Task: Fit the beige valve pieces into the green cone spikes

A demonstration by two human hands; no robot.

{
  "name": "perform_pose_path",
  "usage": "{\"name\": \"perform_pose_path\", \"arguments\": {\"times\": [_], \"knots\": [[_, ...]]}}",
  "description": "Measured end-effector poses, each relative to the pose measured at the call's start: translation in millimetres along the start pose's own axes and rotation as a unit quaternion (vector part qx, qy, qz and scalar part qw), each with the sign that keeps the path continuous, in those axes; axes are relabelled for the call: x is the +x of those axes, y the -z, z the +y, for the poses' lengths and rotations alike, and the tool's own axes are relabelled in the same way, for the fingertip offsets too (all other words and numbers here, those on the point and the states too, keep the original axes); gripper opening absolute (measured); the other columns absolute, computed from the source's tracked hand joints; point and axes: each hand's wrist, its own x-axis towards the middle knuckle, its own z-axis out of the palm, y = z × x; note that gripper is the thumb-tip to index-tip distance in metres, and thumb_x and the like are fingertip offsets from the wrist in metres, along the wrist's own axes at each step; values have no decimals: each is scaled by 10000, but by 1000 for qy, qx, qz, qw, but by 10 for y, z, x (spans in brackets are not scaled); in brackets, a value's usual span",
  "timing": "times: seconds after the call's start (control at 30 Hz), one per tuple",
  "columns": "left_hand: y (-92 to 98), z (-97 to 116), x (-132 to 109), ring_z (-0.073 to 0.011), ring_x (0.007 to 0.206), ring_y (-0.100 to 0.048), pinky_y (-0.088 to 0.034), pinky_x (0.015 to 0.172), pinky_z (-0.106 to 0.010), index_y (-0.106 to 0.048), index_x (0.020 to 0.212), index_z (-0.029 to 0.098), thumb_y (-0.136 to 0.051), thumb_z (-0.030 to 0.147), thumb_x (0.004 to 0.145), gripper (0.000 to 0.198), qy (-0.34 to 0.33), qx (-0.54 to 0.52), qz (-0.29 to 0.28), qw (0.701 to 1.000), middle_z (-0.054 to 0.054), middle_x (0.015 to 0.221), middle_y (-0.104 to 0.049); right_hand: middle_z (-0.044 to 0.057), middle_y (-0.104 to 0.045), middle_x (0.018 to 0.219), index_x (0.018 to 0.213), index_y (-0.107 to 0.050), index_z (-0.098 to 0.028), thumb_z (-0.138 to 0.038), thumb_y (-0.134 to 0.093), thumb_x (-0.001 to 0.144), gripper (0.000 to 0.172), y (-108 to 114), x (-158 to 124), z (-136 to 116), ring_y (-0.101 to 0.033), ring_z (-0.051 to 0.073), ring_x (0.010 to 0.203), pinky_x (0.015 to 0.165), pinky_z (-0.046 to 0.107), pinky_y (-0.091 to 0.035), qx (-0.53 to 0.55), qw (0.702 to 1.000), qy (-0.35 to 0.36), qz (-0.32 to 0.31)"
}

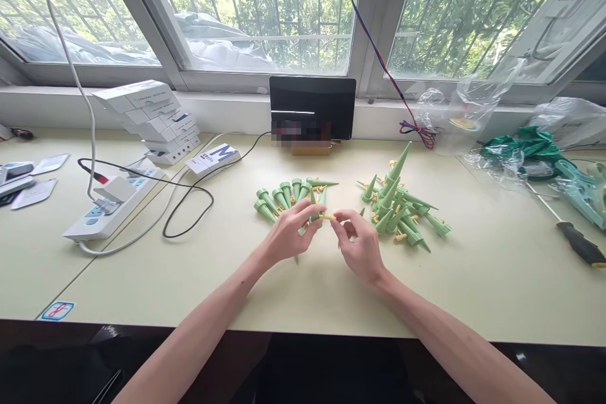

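My left hand (290, 231) is closed round a green plant watering spike (313, 218), mostly hidden by the fingers. A small yellow valve (326, 216) sticks out of it to the right, between both hands. The fingertips of my right hand (362, 245) pinch the valve's outer end. Behind my left hand, several green spikes (285, 190) lie fanned out in a row. Right of my right hand is a loose heap of green spikes (392, 205) with yellow valves, pointing in many directions.
A power strip (116, 205) with cables lies at the left, near a stack of white boxes (156, 120). A dark screen (312, 107) stands by the window. At the right are a screwdriver (580, 243), plastic wrap and green material (525, 148).
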Motion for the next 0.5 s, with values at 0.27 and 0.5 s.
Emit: {"name": "perform_pose_path", "arguments": {"times": [0.27, 0.5], "knots": [[-5, -16, -1, -88, 574, -414, -405, 568, -225, -583, 1173, 217, -495, 216, 967, 223, 12, -16, -4, 1000, -19, 868, -535, 40, -673, 891, 988, -611, -195, -341, -516, 977, 174, 5, -2, -19, -551, 103, 515, 518, 250, -467, 1, 1000, -6, 0], [-25, -8, -13, -95, 592, -456, -411, 559, -213, -468, 1320, 243, -462, 236, 982, 338, 69, -61, -2, 996, 1, 835, -554, 40, -667, 889, 978, -617, -198, -347, -519, 977, 179, -3, 1, -11, -551, 104, 519, 505, 248, -470, 18, 1000, -11, -9]]}}
